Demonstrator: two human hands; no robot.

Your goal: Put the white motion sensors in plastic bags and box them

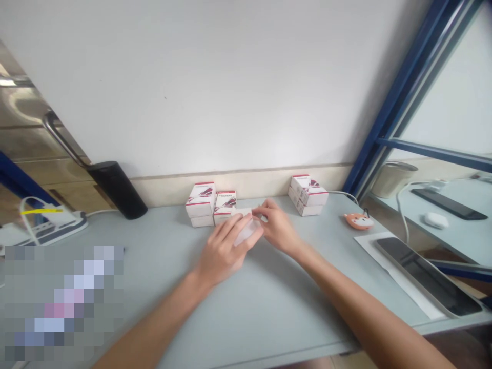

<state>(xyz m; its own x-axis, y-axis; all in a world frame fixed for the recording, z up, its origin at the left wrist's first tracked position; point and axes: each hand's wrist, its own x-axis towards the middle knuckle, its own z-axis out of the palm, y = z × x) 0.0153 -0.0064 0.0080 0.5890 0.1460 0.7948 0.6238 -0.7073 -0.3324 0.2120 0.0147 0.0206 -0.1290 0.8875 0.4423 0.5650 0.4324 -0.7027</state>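
Note:
My left hand (pixel 225 251) is curled over a small translucent white object (pixel 246 230), which rests against its palm and fingers. My right hand (pixel 277 226) pinches the object's far end between thumb and fingertips, near a pale flap or sheet (pixel 241 213). Part of the object is hidden by my fingers. Just beyond my hands stand stacks of white boxes with red and dark print (pixel 200 204), and the nearest stack (pixel 225 207) almost touches my left fingertips. Another stack (pixel 307 195) stands to the right.
The pale grey desk (pixel 269 307) runs along a white wall. A black tablet (pixel 428 277) lies on white paper at right, near an orange fox-shaped item (pixel 359 221). A power strip (pixel 49 225) and a black cylinder (pixel 117 189) sit at left. A pixelated patch covers the lower left.

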